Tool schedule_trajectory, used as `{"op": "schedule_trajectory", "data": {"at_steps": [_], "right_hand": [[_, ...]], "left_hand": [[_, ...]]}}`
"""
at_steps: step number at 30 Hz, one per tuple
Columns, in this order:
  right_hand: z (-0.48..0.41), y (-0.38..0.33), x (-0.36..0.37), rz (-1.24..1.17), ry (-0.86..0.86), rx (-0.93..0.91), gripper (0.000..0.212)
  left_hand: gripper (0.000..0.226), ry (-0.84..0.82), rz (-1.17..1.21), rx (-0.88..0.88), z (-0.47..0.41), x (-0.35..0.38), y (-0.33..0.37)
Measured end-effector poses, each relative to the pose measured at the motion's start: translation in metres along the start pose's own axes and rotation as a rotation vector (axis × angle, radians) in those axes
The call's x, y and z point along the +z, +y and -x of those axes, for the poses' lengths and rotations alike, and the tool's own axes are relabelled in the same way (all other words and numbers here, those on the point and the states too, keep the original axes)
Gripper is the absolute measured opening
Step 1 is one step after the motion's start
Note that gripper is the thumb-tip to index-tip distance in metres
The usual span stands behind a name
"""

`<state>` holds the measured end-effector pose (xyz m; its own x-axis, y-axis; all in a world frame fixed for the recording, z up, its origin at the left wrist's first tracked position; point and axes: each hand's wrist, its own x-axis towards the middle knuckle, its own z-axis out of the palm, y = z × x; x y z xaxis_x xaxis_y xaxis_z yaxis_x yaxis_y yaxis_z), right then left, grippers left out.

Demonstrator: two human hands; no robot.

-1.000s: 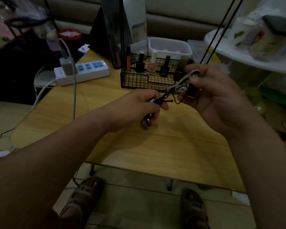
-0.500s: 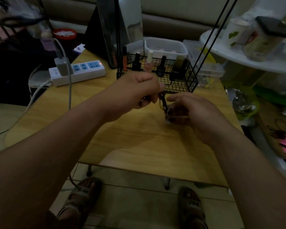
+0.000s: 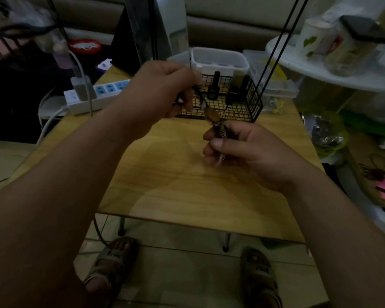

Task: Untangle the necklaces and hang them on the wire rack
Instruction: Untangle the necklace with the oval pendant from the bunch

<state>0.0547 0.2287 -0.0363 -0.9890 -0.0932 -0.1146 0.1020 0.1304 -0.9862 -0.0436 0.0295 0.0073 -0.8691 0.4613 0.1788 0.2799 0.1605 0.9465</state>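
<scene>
Our left hand (image 3: 165,92) (blurred) curls its fingers round one end of the tangled necklaces (image 3: 212,117), which stretch down to our right hand (image 3: 245,150), thumb and fingers pinching the bundle above the wooden table (image 3: 176,178), just before the wire rack (image 3: 252,107).

- wire rack (image 3: 238,107) at the desk's (image 3: 176,185) far edge, bottles (image 3: 213,87) inside
- tub (image 3: 219,61) right behind it
- power strip (image 3: 102,94) on the desk, left of the rack
- necklaces (image 3: 211,115) just in front of the rack
</scene>
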Motion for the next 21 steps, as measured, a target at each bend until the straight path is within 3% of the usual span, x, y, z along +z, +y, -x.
{"op": "schedule_trajectory", "data": {"at_steps": [2, 6, 10, 13, 15, 18, 21], "right_hand": [[0.005, 0.001, -0.007, 0.002, 0.021, 0.022, 0.021], [0.006, 0.006, -0.009, 0.041, 0.117, 0.030, 0.018], [0.000, 0.011, -0.006, 0.028, 0.184, 0.066, 0.009], [-0.005, 0.011, -0.003, -0.037, 0.207, 0.084, 0.017], [-0.007, 0.009, 0.000, -0.111, 0.186, 0.085, 0.018], [-0.010, 0.007, 0.005, -0.210, 0.169, 0.087, 0.016], [-0.011, 0.006, 0.006, -0.201, 0.207, 0.070, 0.009]], "left_hand": [[0.030, 0.041, -0.014, -0.092, -0.001, -0.004, -0.010], [0.029, -0.165, -0.295, -0.243, 0.004, -0.001, -0.028], [0.024, -0.284, -0.477, -0.268, 0.010, 0.002, -0.033], [0.013, -0.319, -0.613, -0.189, 0.012, 0.003, -0.038], [0.005, -0.318, -0.594, -0.105, 0.014, 0.006, -0.037], [0.020, -0.359, -0.461, -0.041, 0.017, 0.012, -0.033], [0.018, -0.409, -0.307, -0.075, 0.018, 0.016, -0.032]]}}
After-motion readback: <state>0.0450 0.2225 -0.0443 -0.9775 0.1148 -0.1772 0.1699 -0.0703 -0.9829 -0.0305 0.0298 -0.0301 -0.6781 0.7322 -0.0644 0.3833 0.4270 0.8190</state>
